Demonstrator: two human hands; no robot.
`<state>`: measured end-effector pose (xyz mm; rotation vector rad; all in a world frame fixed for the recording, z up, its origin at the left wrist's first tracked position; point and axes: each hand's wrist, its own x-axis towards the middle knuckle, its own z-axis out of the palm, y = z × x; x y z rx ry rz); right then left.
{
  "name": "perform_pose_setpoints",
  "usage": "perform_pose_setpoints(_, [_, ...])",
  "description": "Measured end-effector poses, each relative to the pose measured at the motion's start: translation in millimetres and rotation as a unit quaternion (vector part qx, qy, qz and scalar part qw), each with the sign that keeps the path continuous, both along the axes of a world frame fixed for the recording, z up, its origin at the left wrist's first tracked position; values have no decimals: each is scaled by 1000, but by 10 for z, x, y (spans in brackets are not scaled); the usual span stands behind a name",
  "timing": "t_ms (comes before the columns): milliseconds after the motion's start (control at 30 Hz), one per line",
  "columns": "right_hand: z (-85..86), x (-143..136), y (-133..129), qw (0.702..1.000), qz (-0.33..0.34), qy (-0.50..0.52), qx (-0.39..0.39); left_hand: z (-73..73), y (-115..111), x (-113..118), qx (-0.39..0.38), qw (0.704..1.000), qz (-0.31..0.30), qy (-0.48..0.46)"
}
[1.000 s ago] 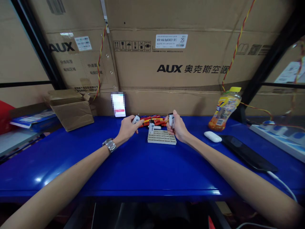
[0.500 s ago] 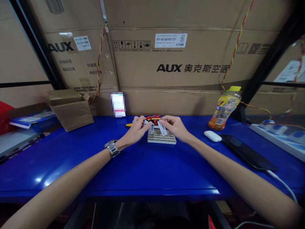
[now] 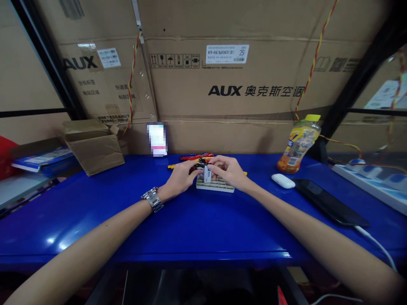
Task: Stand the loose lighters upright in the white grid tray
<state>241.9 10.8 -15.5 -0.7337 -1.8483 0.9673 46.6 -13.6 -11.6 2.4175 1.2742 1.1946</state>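
Both hands meet over a pale gridded tray (image 3: 219,185) on the blue table. My right hand (image 3: 227,169) pinches a small white rectangular piece (image 3: 207,174) with dark print, held upright over the tray's left part. Close beside it, my left hand (image 3: 184,176) is closed, its fingertips on a small object, partly white, that the fingers mostly hide. Small black parts (image 3: 202,162) show between the two hands. Behind them lie red packets (image 3: 197,156) and yellow items (image 3: 172,167), partly covered by the fingers.
A small carton (image 3: 97,150) and a lit phone (image 3: 157,140) stand at the back left. To the right are a drink bottle (image 3: 299,146), a white earbud case (image 3: 282,181), a dark phone (image 3: 327,203) on a cable and a power strip (image 3: 372,186).
My hands have come closer together. The white piece in my right hand has moved left and turned from slanted to upright. The left hand's piece is now more hidden.
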Motion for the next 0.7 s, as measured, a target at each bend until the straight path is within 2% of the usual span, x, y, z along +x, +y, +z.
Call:
perform_pose_setpoints(200, [-14, -30, -8, 1000, 1, 4, 23, -4, 30, -12, -10, 1000, 9, 0])
perform_pose_setpoints(400, [-16, -55, -25, 999, 3, -26, 36, -13, 50, -31, 36, 999, -10, 38])
perform_pose_setpoints(700, [-41, -109, -40, 997, -26, -54, 47, -112, 113, -59, 25, 991, 3, 134])
